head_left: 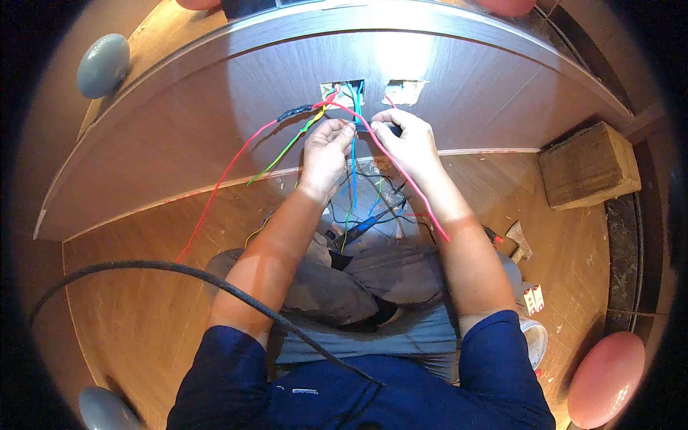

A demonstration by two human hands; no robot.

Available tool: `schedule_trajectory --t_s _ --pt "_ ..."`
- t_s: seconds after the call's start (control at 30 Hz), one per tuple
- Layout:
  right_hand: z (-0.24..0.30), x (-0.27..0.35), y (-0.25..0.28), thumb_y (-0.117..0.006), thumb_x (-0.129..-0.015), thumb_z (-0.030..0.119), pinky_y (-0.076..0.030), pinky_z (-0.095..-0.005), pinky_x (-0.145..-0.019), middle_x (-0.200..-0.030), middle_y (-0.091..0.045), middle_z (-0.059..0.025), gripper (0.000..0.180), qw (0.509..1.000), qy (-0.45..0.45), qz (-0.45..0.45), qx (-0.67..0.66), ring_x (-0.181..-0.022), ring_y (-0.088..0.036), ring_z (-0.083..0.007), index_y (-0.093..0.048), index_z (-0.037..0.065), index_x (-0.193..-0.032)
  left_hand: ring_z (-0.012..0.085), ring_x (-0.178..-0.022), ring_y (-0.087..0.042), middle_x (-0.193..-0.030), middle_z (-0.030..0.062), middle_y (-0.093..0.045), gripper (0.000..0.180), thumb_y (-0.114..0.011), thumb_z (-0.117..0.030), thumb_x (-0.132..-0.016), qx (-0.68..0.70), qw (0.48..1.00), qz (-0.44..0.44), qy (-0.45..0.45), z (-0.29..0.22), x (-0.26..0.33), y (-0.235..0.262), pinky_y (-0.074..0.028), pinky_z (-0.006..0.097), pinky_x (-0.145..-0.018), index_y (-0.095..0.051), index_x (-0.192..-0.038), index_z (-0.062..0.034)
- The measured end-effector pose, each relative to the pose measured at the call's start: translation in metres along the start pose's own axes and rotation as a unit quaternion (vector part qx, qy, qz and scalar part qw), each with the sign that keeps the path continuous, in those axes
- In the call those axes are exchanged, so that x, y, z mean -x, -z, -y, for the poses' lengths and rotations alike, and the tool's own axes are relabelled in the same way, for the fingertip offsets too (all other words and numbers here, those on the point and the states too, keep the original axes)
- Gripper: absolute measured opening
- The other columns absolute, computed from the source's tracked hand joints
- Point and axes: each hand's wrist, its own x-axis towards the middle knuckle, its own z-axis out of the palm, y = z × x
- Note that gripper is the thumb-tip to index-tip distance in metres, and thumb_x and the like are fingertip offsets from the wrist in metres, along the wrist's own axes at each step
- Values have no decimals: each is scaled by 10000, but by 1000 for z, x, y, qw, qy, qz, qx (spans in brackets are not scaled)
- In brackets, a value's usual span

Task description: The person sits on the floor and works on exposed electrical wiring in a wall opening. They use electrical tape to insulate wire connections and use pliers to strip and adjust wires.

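- Head view, left hand (326, 159): grip pinched together at blue-green wires (358, 104) hanging from the left opening (329, 94) in the panel (272, 72).
- Right hand (412, 143): grip nearly closed at a dark strip (364, 129) between the hands; exact contact unclear.
- Upright panel, lower edge meeting the wooden floor (158, 287).
- Wooden block (589, 168) near the floor's far right corner.

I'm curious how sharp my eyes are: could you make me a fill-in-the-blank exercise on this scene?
1. The left hand and right hand work below ____ cutouts.
2. The wooden block is on the person's ____ side.
3. The thick cable is ____.
4. Both sleeves are dark ____.

Missing words: two; right; black; blue.
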Motion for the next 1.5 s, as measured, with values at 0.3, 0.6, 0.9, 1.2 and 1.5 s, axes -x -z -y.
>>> schedule_trajectory --t_s 0.3,0.6,0.9,1.2,1.5 --pt "-7 -12 7 -722 -899 230 -523 -349 -913 -1080 -734 -187 258 999 15 -1 32 -1035 -705 -234 -736 28 -1059 118 -809 -642 -913 -2 -661 60 -634 -159 -987 75 993 8 92 -10 -6 -3 -537 256 -716 -639 -1034 -122" --pt "-26 -8 -22 -663 -909 213 -526 -398 -887 -994 -702 -188 206 997 39 -59 4 -966 -685 -343 -733 45 -1006 129 -714 -652 -778 7 -663 133 -615 -206 -1002 173 955 16 242 5 -30 -3 -553 267 -654 -640 -968 -80" --pt "-43 6 -41 -667 -911 211 -508 -437 -920 -1022 -683 -209 330 990 60 -123 37 -990 -660 -388 -656 3 -1167 185 -852 -686 -905 24 -672 379 -569 -514 -997 -102 949 67 291 -4 -31 2 -584 367 -784 -633 -1037 -143" --pt "-3 54 -24 -554 -1039 252 -439 -264 -612 -760 -608 -9 279 927 -216 161 -262 -680 -534 -98 -662 -5 -1028 177 -910 -685 -946 24 -667 270 -618 -360 -994 -2 980 67 185 -18 -9 -2 -590 306 -745 -583 -1129 -129" --pt "-21 50 -22 -600 -1000 217 -515 -350 -728 -835 -721 -114 261 972 -147 112 -144 -775 -648 -159 -711 -14 -1049 207 -998 -655 -1104 54 -686 298 -559 -352 -1016 237 969 17 70 -1 9 -1 -540 366 -909 -620 -1197 -123"
